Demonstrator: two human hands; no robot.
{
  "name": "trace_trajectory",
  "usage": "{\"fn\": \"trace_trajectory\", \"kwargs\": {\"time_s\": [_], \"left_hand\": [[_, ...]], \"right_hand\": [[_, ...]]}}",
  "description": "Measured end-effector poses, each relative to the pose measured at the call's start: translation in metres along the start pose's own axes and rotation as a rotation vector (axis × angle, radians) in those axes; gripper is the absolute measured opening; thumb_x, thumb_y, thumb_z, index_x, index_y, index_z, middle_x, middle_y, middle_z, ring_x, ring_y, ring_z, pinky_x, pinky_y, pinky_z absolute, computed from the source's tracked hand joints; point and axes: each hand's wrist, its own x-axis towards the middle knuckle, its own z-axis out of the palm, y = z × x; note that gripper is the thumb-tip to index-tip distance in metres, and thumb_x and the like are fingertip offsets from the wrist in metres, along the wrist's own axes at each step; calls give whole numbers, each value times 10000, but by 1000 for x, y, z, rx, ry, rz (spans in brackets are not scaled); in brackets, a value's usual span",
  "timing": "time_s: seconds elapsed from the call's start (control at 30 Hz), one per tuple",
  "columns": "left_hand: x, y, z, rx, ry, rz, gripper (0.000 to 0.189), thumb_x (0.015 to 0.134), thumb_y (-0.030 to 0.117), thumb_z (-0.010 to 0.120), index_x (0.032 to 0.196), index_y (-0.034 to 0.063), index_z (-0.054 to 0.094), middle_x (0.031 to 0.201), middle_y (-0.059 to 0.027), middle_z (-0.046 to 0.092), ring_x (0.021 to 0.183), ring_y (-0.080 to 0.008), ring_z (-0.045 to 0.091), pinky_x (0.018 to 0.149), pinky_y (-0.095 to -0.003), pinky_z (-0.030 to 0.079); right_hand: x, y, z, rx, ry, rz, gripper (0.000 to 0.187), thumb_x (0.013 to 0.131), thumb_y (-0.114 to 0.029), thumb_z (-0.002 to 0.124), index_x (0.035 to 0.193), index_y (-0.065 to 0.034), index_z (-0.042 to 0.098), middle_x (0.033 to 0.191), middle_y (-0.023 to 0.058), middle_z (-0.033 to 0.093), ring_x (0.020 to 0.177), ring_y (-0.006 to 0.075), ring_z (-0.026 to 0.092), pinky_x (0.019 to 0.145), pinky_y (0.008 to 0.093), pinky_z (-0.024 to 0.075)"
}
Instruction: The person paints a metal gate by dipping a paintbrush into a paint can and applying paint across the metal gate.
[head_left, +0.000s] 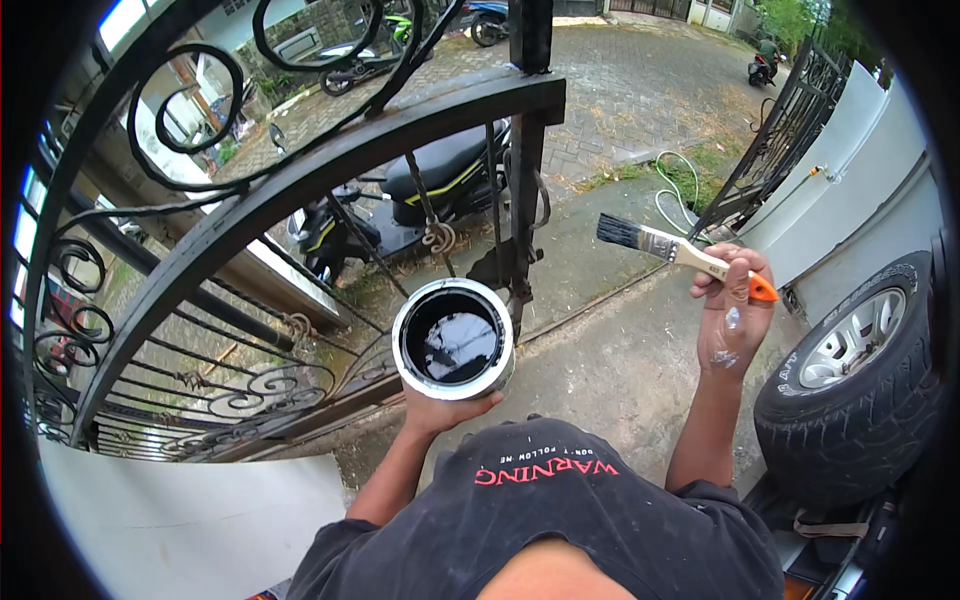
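Observation:
My left hand (450, 409) holds an open can of black paint (454, 339) from below, in front of my chest; most of its fingers are hidden under the can. At the right, my right hand (733, 315) is raised and grips the pale wooden handle of a flat paintbrush (679, 253) with an orange end. Black paint coats the bristles, which point left. Whitish smears mark this hand and wrist. Beyond the can and to its left stands a black wrought-iron gate (330, 161) with scrolls and twisted bars.
A parked scooter (435, 180) stands behind the gate. At the right are a spare tyre (847, 375), a white panel (832, 157) and another iron gate leaf (772, 142). A green hose (675, 195) lies on the ground. A person on a motorbike (765, 64) is far off; a white sheet (202, 517) is lower left.

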Motion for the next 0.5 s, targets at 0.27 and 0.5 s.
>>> {"fn": "trace_trajectory", "kwargs": {"time_s": [0.27,0.5], "left_hand": [[9,6,24,-53,-3,64,974,469,246,943,1282,-28,483,1174,-135,627,1075,-231,627,967,-361,489],[5,16,30,-129,42,221,995,511,238,941,1322,-4,418,1206,-145,612,1103,-240,623,979,-368,478]], "right_hand": [[8,-64,65,29,-511,-210,255,986,-241,606,983,2,527,886,184,639,543,117,580,460,218,479],[-28,-45,122,-278,-650,-126,151,892,-35,681,790,1,575,748,83,618,541,101,538,502,245,423]]}}
